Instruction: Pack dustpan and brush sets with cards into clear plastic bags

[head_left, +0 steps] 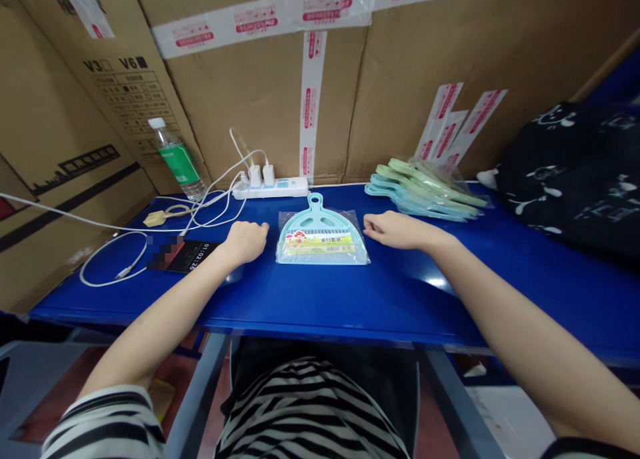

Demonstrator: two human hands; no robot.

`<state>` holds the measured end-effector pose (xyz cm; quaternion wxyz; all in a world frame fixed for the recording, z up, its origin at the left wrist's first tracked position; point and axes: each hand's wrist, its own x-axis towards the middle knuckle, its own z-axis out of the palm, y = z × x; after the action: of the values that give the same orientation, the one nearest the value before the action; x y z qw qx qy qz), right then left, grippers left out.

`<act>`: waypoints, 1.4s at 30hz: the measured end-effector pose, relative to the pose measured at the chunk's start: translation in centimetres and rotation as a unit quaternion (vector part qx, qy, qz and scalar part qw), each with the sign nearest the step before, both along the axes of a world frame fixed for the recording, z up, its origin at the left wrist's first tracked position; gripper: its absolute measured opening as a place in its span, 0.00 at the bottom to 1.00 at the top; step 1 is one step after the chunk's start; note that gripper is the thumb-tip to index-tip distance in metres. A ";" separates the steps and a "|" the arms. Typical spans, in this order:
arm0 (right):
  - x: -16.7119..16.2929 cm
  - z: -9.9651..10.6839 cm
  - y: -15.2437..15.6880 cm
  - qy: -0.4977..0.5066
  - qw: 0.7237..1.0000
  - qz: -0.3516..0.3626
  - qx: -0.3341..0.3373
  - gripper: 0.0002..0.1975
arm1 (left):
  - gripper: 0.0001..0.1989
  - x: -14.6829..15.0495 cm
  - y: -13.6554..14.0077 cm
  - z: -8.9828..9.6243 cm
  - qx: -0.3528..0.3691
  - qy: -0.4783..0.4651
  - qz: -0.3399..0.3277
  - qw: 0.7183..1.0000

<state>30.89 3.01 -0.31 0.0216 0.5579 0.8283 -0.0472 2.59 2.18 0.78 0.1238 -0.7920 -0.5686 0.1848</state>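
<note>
A light blue dustpan (320, 220) in a clear plastic bag lies flat on the blue table, its handle pointing away from me. A printed label (320, 242) with red mushrooms and a row of bristles show through the bag. My left hand (247, 241) rests on the table to the left of the dustpan, curled into a fist with nothing visible in it. On the other side my right hand (390, 229) is also closed, apart from the bag. Behind it lies a pile of bagged green and blue dustpans (425, 189).
A white power strip (280, 188) with plugged-in chargers and loose cables stands at the back. Left of it are a water bottle (177, 159) and a phone (190, 254). Cardboard (260, 106) walls the back; a black patterned bag (570, 179) sits at right.
</note>
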 end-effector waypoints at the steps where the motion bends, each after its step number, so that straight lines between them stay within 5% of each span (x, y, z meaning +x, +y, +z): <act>1: 0.0 0.0 0.0 0.000 1.000 0.001 0.000 0.09 | 0.18 0.0 0.0 0.0 0.000 0.000 0.000 1.000; 11: -0.5 0.5 -0.2 -0.014 1.000 -0.023 -0.001 0.09 | 0.19 0.2 0.0 0.0 -0.003 0.000 0.018 1.000; 15: 0.1 1.4 -0.5 -0.005 0.986 -0.073 0.150 0.11 | 0.19 0.2 -0.1 0.0 -0.007 0.002 0.024 1.000; 19: 1.9 0.9 -0.4 -0.011 0.935 -0.155 0.319 0.22 | 0.19 0.2 -0.2 0.0 -0.009 0.000 0.026 1.000; 24: 4.1 -2.1 1.3 -0.038 0.938 -0.205 0.276 0.36 | 0.20 0.3 -0.2 0.1 -0.006 -0.001 0.028 1.000; 28: 5.2 -3.2 2.6 -0.062 0.932 -0.175 0.310 0.29 | 0.20 0.3 -0.2 0.1 -0.004 -0.004 0.028 1.000; 33: 5.1 -2.6 2.8 -0.085 0.928 -0.179 0.315 0.18 | 0.19 0.4 -0.4 0.2 0.002 -0.007 0.034 0.999; 42: 3.0 -0.6 1.4 -0.119 0.937 -0.183 0.271 0.19 | 0.18 0.2 -0.5 0.1 0.028 -0.013 0.043 0.999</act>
<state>33.87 4.37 -0.88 -0.0410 0.6859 0.6847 0.2429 2.78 1.67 0.92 0.1306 -0.7653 -0.6087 0.1639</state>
